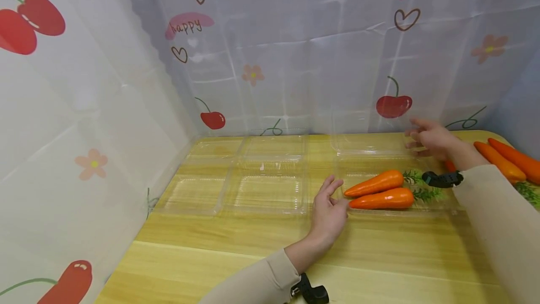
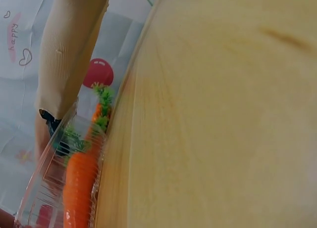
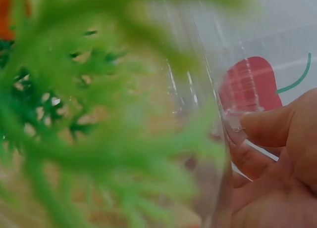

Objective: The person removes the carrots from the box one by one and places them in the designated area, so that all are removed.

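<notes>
In the head view, two orange carrots [image 1: 381, 198] with green tops lie side by side in a clear plastic container [image 1: 392, 211]. Its hinged clear lid [image 1: 363, 142] is raised at the back. My right hand [image 1: 434, 140] reaches over to the back right; the right wrist view shows its thumb and a finger pinching the clear lid's edge [image 3: 237, 120]. Beside the container's left front corner is my left hand [image 1: 329, 212], fingers loosely extended and touching the side. The left wrist view shows one carrot [image 2: 79, 188] through the clear wall. Blurred green leaves fill much of the right wrist view.
More carrots [image 1: 499, 161] lie at the far right, one orange piece partly hidden behind the right wrist. To the left, clear plastic containers [image 1: 267, 210] stand with lids raised on the wooden table [image 1: 236, 247]. A cherry-patterned curtain [image 1: 295, 60] borders the back and left.
</notes>
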The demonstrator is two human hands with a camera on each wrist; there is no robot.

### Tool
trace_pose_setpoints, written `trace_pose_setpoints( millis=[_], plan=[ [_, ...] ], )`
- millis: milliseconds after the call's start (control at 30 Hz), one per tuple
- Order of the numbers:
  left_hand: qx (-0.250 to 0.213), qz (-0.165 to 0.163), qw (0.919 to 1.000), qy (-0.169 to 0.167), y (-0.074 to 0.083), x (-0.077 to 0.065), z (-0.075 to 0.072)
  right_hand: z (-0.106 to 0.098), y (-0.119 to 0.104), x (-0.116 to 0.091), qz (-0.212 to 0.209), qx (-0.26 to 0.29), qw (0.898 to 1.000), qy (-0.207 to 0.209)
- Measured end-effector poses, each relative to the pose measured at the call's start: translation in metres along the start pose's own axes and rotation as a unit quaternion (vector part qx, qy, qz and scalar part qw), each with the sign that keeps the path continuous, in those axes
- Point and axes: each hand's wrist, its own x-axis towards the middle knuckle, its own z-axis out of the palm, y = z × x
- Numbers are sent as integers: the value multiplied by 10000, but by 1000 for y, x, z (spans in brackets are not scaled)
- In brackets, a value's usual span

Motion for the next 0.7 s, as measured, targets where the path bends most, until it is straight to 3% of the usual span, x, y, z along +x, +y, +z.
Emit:
trace_pose_setpoints(
  millis=[367,700],
  plan=[
    [128,34,9998,-122,-1,-3,-3,3,10,-3,185,33,9985,-506],
    [152,-87,9997,-181,-1,-3,-3,6,3,-9,833,-132,9948,-574]
  ],
)
